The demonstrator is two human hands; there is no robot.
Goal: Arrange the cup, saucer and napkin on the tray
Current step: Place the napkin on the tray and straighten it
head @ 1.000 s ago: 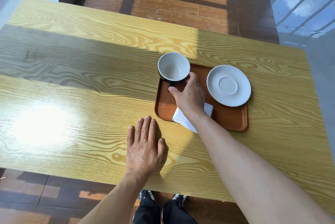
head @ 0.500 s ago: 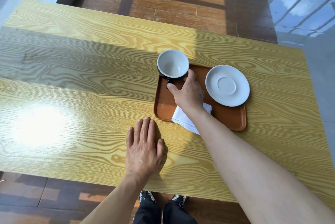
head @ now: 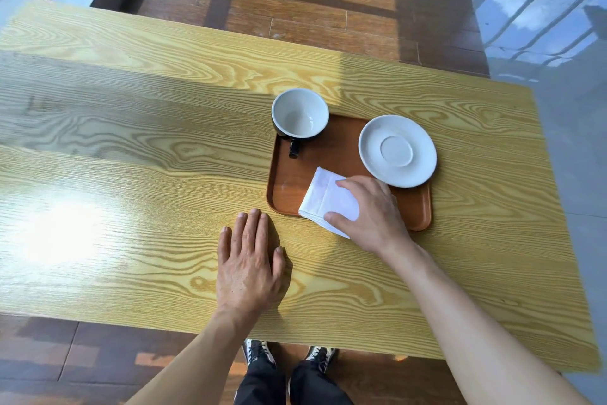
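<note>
A brown tray (head: 285, 188) lies on the wooden table. At its far left corner stands a cup (head: 300, 113), black outside and white inside, its handle pointing toward me. A white saucer (head: 397, 150) rests on the tray's far right part, overhanging the rim a little. A folded white napkin (head: 323, 199) lies over the tray's near edge. My right hand (head: 371, 212) grips the napkin's right part, thumb at its near edge and fingers on top. Flat on the table left of the tray rests my left hand (head: 251, 260), holding nothing.
The yellow wood-grain table (head: 131, 158) stretches far to the left, with a bright sun glare at the near left. Its near edge is just above my shoes (head: 289, 355). Beyond the far edge is wooden floor.
My right hand let go of the cup and drew back to the napkin, now gripping it. The cup stays at the tray's far left corner. My left hand has not moved.
</note>
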